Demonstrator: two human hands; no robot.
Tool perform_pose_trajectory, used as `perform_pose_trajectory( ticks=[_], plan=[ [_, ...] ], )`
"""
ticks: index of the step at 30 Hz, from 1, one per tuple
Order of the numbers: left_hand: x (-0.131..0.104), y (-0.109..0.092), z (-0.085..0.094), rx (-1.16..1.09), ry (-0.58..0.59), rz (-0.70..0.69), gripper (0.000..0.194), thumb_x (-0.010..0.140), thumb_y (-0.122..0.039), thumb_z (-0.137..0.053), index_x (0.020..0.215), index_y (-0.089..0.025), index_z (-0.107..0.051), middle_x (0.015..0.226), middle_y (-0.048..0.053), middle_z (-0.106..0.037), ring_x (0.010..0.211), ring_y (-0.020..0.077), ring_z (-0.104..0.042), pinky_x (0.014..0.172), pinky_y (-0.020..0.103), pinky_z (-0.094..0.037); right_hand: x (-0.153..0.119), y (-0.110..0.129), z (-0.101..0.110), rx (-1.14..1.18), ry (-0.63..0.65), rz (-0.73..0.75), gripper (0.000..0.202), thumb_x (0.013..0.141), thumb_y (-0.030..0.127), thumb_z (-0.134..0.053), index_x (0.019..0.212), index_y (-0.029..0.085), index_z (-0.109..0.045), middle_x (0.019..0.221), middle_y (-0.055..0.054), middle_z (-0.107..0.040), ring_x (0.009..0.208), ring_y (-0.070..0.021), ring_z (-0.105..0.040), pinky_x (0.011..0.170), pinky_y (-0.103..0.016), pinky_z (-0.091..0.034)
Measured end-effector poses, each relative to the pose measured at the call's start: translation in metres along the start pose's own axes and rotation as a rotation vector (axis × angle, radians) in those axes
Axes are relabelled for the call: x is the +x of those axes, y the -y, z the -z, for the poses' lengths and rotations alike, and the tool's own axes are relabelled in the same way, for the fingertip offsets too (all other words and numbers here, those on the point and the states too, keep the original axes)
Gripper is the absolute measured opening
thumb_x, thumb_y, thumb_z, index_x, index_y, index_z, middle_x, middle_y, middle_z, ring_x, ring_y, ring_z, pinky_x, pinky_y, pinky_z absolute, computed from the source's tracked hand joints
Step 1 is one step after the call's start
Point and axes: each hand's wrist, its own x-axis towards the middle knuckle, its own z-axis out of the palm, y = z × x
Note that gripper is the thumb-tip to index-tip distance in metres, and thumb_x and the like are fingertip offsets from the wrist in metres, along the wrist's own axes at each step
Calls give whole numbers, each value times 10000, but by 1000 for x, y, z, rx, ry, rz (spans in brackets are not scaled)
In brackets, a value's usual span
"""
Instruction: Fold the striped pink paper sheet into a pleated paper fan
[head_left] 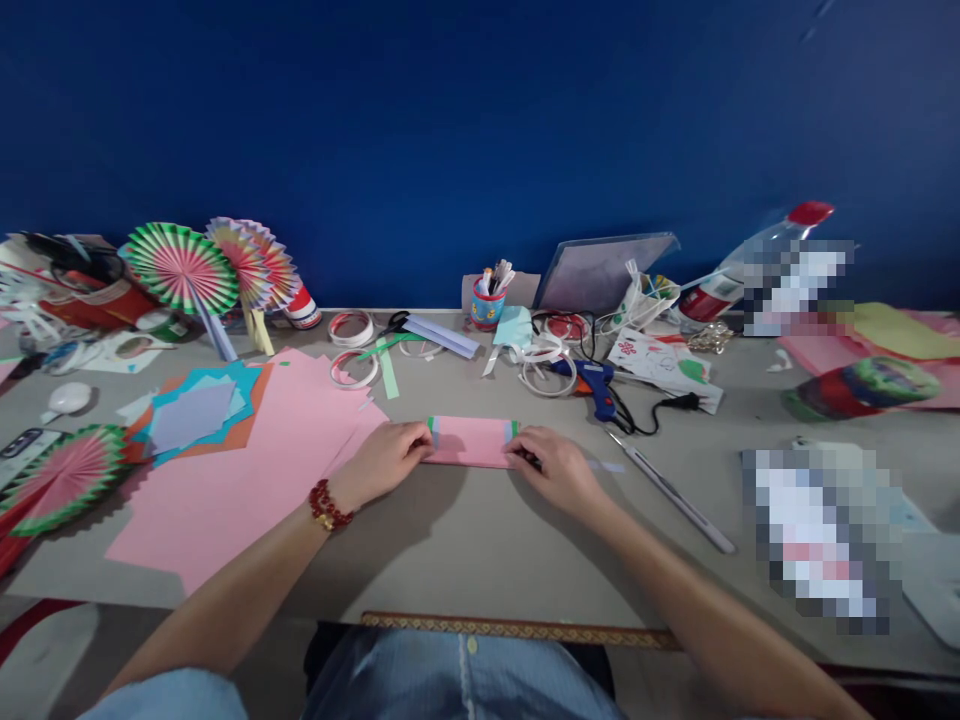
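A folded strip of pink paper (472,442) with green and pale blue bands at its two ends lies across the middle of the table. At its left end, my left hand (394,455) has its fingers closed on the paper; a red bead bracelet circles that wrist. My right hand (551,465) pinches the right end, thumb and fingers together. Left of my left hand, large pink sheets (255,470) are spread out. A craft knife (671,490) lies to the right of my right hand, beyond a small pale paper scrap (611,467).
Rolls of tape (352,345), a blue glue gun (598,388) with its cord, and a pen cup (488,303) stand along the back. Pleated paper fans (182,268) rise at the back left, with another fan (71,480) nearer. A clear bottle (739,270) tilts at the right.
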Motion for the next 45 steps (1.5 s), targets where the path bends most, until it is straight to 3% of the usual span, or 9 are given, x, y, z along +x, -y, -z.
perform_pose_trajectory(
  ticks=[7,18,29,45],
  plan=[
    [-3,-2,-7,19,-68,-10,129,968,-190,-535,861,-190,-607,918,41,-659,829,196,-611,744,296,-418,-1,0,-3,-32,-15,17,132,951,215,-524,886,211,-639,877,-54,-680,817,-205,-605,746,-315,-440],
    [0,3,-6,-34,-59,-40,146,957,-185,-521,825,-195,-581,867,21,-592,765,176,-576,696,284,-391,-1,-2,-5,-49,-7,20,127,956,214,-517,888,211,-624,882,-57,-676,823,-211,-604,738,-318,-445],
    [0,7,-4,33,-29,-130,176,991,-210,-481,850,-198,-585,873,29,-614,802,188,-582,738,292,-403,-1,-2,-5,-49,-12,21,122,947,209,-521,901,210,-635,888,-59,-683,838,-213,-609,763,-322,-449],
    [-1,5,-4,73,-14,-119,189,1008,-218,-486,851,-200,-588,884,30,-618,798,186,-594,732,282,-405,5,-6,6,85,75,-20,121,916,218,-573,831,205,-658,798,-19,-647,771,-176,-593,688,-271,-411]
  ],
)
